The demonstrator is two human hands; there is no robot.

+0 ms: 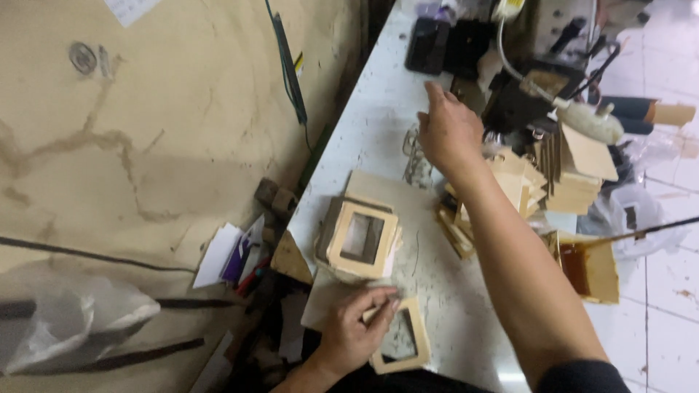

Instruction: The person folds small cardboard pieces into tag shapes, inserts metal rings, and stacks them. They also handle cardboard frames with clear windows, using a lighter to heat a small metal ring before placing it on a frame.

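A white paper slip (131,9) lay at the top edge of the view on the tan, stained board (145,145) left of the bench, and a loose bunch of white and purple paper cards (233,253) sat lower down in the gap beside the white worktable (378,94). A crumpled clear plastic bag (65,320) rested at the lower left.

The left hand (353,331) pinched the top edge of a flat square pale wooden frame (404,342) lying at the near end of the table, thumb and fingers closed narrowly on its rim. Just beyond it stood a stack of similar square wooden frames (362,240) on a sheet of grey-brown card (408,196). The right hand (448,131) reached far up the table with its fingers loosely spread and nothing seen in its grasp, hovering near a small wire clip (413,149); whether it touched anything could not be told.

Under and beside the right forearm lay a jumble of small wooden pieces (520,185), with a stack of thin wooden panels (579,178) to the right. A square wooden box holding dark brown glue (590,266) stood at the table's right edge, a thin stick (641,231) leaning out of it. Black machine parts (451,44) and a bent metal hose (510,62) crowded the far end.
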